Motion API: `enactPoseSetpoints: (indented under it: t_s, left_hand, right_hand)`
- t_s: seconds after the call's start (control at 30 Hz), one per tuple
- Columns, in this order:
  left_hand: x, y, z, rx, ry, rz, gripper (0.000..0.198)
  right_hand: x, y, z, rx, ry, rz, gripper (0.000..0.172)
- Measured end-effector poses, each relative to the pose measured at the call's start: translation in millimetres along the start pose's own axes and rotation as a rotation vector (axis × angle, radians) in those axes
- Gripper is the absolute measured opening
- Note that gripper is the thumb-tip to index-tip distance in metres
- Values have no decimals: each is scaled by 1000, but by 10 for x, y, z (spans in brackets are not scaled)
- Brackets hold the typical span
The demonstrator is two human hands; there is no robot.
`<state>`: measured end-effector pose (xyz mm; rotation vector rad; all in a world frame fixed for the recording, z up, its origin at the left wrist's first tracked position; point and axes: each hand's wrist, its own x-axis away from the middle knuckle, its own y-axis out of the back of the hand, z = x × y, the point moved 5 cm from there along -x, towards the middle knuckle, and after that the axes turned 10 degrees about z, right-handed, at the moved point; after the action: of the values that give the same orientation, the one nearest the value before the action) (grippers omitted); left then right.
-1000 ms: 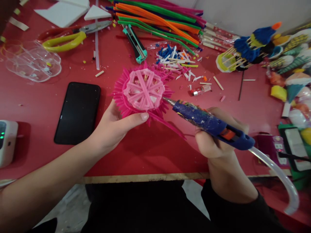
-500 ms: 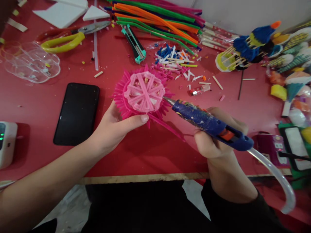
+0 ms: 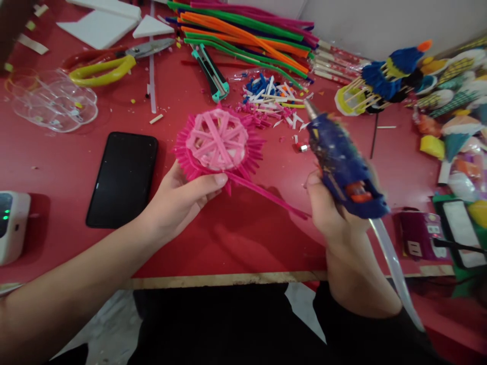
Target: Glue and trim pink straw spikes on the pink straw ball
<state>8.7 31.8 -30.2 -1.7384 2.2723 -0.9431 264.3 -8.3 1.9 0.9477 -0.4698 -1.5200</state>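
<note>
- Left grip point(image 3: 181, 196) closed around the lower edge of the pink spiked disc point(image 3: 217, 142), thumb pressed on its rim, holding it tilted just above the desk point(image 3: 236, 238).
- Right grip point(image 3: 332, 213) wrapped tight around the blue glue gun point(image 3: 342, 162); its nozzle points up and away, well apart from the disc and touching nothing.
- Done, as I judge it: pale pink spokes cross the disc's face like a wheel, and darker pink spikes ring nearly the whole rim.
- Left, as I judge it: one long pink stem point(image 3: 274, 196) trails from the disc toward my right hand; whether it is glued fast I cannot tell.
- Further out lie cut straw bits point(image 3: 272, 96), a bundle of coloured straws point(image 3: 247, 30), a utility knife point(image 3: 210, 72), yellow-handled scissors point(image 3: 110, 63) and a black phone point(image 3: 122, 178).
</note>
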Motion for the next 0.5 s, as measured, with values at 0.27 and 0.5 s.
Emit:
enactPoseSetpoints:
  t_s: [0.27,0.5]
  left_hand:
    - [-28,124,-158,70,-217,-146,34]
    - [20,8,-58,-38,-156,-37,34]
  right_hand:
    - [-168,-183,-72,357,3,241,54]
    - [-84,-174,266,-366,137,216,26]
